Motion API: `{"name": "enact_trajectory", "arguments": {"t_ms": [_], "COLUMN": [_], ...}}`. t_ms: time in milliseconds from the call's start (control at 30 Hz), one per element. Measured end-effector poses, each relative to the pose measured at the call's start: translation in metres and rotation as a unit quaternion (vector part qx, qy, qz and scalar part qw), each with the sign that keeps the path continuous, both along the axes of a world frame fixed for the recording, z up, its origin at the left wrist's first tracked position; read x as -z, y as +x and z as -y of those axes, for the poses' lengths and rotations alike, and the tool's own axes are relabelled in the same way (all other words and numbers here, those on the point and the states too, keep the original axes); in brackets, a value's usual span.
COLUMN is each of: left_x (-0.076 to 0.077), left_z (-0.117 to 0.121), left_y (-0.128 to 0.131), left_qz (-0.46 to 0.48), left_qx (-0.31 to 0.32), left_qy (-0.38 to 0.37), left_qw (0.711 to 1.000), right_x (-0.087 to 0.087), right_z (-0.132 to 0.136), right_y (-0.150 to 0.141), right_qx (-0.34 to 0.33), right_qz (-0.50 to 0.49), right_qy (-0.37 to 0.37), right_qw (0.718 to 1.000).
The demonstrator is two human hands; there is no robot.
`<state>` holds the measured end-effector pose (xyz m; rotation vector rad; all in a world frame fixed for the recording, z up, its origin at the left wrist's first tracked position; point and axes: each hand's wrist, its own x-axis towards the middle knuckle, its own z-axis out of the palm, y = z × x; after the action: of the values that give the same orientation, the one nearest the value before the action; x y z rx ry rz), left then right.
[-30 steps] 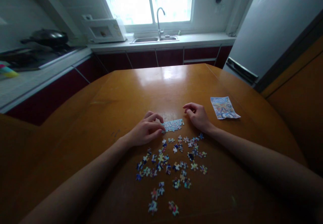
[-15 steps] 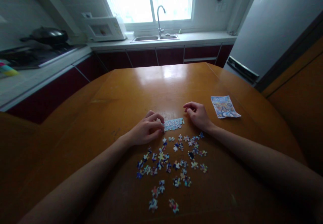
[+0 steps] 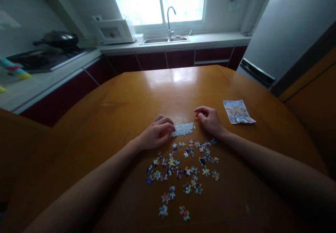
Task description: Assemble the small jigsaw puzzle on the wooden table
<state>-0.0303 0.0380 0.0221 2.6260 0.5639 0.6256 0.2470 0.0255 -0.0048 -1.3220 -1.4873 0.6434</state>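
Note:
A joined strip of jigsaw puzzle, pale blue and white with a notched lower edge, lies flat on the table. My left hand is at its left end, curved fingers and thumb closed on that edge and covering a little of it. To the right of the strip, my right hand rests apart from it. Its index finger reaches out, the other fingers are loosely bent, and nothing shows in it. Several loose jigsaw pieces are scattered below the strip, between my forearms.
A creased printed picture sheet lies right of my right hand. The wooden table has rounded sides. Beyond it stand a counter with a sink, a microwave, a wok on the stove, and a fridge at right.
The whole view has shifted slightly, so everything sits further right. My left fingers have moved a little over the strip's left end. My right hand keeps its pose.

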Motion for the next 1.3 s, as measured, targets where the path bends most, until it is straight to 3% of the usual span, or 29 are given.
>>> {"name": "enact_trajectory", "arguments": {"t_ms": [200, 567, 1000, 1300], "left_x": [0.003, 0.002, 0.011, 0.009], "left_z": [-0.001, 0.013, 0.001, 0.002], "left_y": [-0.001, 0.014, 0.010, 0.011], "left_qz": [0.011, 0.021, 0.104, 0.106], "left_qx": [0.006, 0.032, -0.045, -0.049], "left_qy": [0.017, 0.116, 0.067, 0.054], "left_qw": [1.000, 0.992, 0.991, 0.992], "right_x": [0.000, -0.001, 0.003, 0.000], "right_z": [0.001, 0.002, 0.001, 0.003], "right_y": [0.000, 0.000, 0.002, 0.002], "right_qx": [0.000, 0.002, -0.002, 0.001], "right_qz": [0.005, 0.006, 0.013, 0.027], "right_qy": [-0.006, -0.006, -0.004, -0.003], "right_qw": [1.000, 1.000, 1.000, 1.000]}}
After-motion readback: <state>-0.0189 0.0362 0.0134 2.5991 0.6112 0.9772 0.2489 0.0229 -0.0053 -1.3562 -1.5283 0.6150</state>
